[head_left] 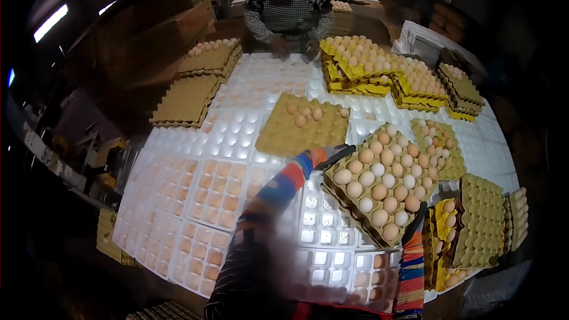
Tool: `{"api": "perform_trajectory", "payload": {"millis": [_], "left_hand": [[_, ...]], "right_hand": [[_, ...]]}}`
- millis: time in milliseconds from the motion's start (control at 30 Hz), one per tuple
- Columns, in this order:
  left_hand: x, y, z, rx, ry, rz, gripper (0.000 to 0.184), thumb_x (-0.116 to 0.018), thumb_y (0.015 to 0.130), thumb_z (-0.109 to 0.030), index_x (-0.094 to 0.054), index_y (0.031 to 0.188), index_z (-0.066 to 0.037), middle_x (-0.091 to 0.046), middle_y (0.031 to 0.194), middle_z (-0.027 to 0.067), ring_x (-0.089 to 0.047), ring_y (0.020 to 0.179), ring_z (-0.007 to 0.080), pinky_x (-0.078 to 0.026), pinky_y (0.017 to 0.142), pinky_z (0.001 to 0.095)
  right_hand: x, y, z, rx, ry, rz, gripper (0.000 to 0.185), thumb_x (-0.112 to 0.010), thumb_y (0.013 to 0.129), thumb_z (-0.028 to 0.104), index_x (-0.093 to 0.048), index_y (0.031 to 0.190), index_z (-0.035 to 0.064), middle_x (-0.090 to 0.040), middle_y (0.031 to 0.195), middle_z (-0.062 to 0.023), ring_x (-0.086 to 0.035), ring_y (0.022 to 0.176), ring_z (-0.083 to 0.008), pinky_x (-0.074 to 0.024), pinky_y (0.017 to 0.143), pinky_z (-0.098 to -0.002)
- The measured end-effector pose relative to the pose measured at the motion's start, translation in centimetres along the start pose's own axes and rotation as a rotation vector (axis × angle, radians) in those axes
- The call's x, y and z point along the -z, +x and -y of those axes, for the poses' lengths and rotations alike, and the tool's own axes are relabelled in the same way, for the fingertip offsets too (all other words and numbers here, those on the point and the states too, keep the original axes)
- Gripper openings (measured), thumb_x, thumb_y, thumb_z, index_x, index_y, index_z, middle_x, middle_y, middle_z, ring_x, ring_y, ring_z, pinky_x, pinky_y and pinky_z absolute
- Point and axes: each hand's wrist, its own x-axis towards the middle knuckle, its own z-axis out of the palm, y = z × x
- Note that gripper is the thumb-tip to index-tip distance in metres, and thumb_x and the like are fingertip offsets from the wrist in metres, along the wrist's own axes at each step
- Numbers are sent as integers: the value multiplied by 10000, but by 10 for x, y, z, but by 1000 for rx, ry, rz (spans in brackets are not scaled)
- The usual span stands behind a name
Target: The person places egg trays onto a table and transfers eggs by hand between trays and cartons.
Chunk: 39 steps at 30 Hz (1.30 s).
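Observation:
A brown pulp tray (388, 181) full of brown and pale eggs is tilted above the table's right half. My left hand (338, 155), in a dark glove, grips its upper left edge, and my right hand (416, 224), also gloved, grips its lower right edge. Both forearms wear striped sleeves. Left of it lies another pulp tray (299, 133) with several eggs near its top. Clear plastic cartons (326, 220) with unfilled cups sit below the held tray. Other clear cartons (216, 192) at the left hold brown eggs.
Yellow trays of eggs (358, 59) are stacked at the back right. Pulp trays (185, 99) stand at the back left. More trays (481, 219) line the right edge, beside a partly hidden egg tray (440, 148). Another person (288, 12) stands across the table.

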Motion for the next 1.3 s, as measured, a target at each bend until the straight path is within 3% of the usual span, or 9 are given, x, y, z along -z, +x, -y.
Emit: {"api": "perform_trajectory", "payload": {"millis": [67,100,167,300,567,600,700,1100,1300], "left_hand": [[-12,14,3,-34,-30,-41,521,-410,933,-432,-400,1361,-136,-465,1324,127,-430,1208,259,-332,1009,357],[-20,23,16,-83,-89,-86,544,-405,928,-454,-382,1372,-141,-426,1367,145,-361,1288,270,-294,1049,359],[-20,48,41,-211,37,-60,550,-452,928,-397,-358,1386,-106,-401,1386,153,-375,1286,280,-286,1063,363],[-17,51,-20,286,272,-195,595,-517,921,-340,-310,1409,-70,-401,1394,124,-388,1276,232,-288,1064,346],[-14,66,-8,276,363,-69,606,-535,914,-334,-310,1409,-65,-403,1390,108,-382,1269,208,-290,1059,335],[-15,70,-9,270,354,-59,608,-538,914,-333,-310,1409,-64,-404,1389,106,-382,1268,205,-290,1058,334],[-20,80,-11,242,315,-25,612,-545,911,-331,-311,1409,-62,-405,1388,100,-380,1265,196,-291,1056,329],[-25,31,-68,-127,-614,110,630,-572,902,-322,-312,1408,-54,-409,1382,77,-372,1255,159,-295,1049,313],[-31,-21,-85,-215,-819,-113,639,-586,897,-318,-312,1408,-49,-411,1379,65,-368,1250,140,-296,1045,304]], "right_hand": [[19,14,-38,343,-584,-449,523,-350,994,265,-153,1445,85,-302,1430,-84,-352,1275,-214,-312,1064,-363],[13,9,-35,346,-527,-405,486,-326,1002,249,-174,1429,74,-318,1416,-82,-364,1260,-206,-328,1052,-358],[10,0,-33,349,-469,-326,451,-309,1006,223,-196,1413,65,-335,1403,-81,-379,1245,-202,-345,1042,-359],[18,3,-44,353,-439,-252,450,-323,1000,213,-207,1412,75,-342,1404,-84,-386,1245,-221,-348,1043,-380],[4,11,-44,341,107,-221,447,-309,1003,252,-217,1409,88,-353,1395,-85,-403,1236,-236,-369,1029,-394],[15,11,-49,344,-399,-356,454,-285,1004,310,-229,1402,98,-378,1373,-89,-433,1214,-240,-398,1005,-399],[15,14,-50,348,-108,-325,458,-276,1005,321,-227,1395,85,-400,1352,-91,-457,1193,-239,-418,986,-400],[2,-9,-54,309,-182,-399,472,-280,1002,339,-243,1394,78,-406,1351,-91,-458,1191,-238,-417,988,-395],[-14,-21,-64,262,-248,-403,480,-283,1001,348,-251,1394,74,-408,1350,-91,-458,1190,-237,-416,989,-393]]}}
